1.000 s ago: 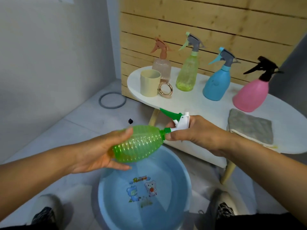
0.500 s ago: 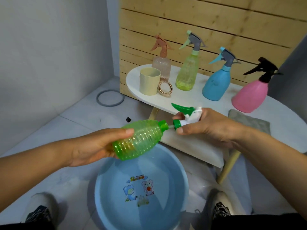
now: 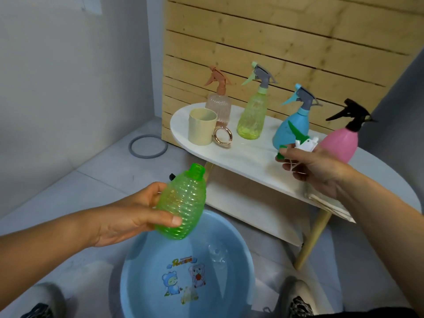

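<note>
The left hand (image 3: 128,219) grips the green ribbed bottle (image 3: 183,203) round its lower half. The thumb lies across the near side by the base and the curled fingers (image 3: 160,187) wrap the far side. The bottle hangs just above the far rim of the blue basin (image 3: 137,267), tilted, with its open threaded neck pointing up and away. The right hand (image 3: 314,171) holds the white-and-green trigger spray head (image 3: 302,141) with its fingers curled round the body. The green lever stands clear above the knuckles and the green collar shows beside the fingertips.

Half a second earlier the spray head was just off the neck and the bottle lay nearly level. A second ago the head sat on the neck. Now head and bottle are well apart: the head is raised over the white table (image 3: 241,161), in front of the blue spray bottle (image 3: 291,125), and the bottle's neck has swung upward.

The basin holds shallow clear water, shown by a ripple over the cartoon print on its bottom. Whether liquid remains in the green bottle cannot be told. On the table stand a cream cup (image 3: 202,129), a peach spray bottle (image 3: 219,104), a yellow-green spray bottle (image 3: 251,120) and a pink spray bottle (image 3: 339,143), each of these bottles capped with its own trigger head. Their fill levels are unclear.
</note>
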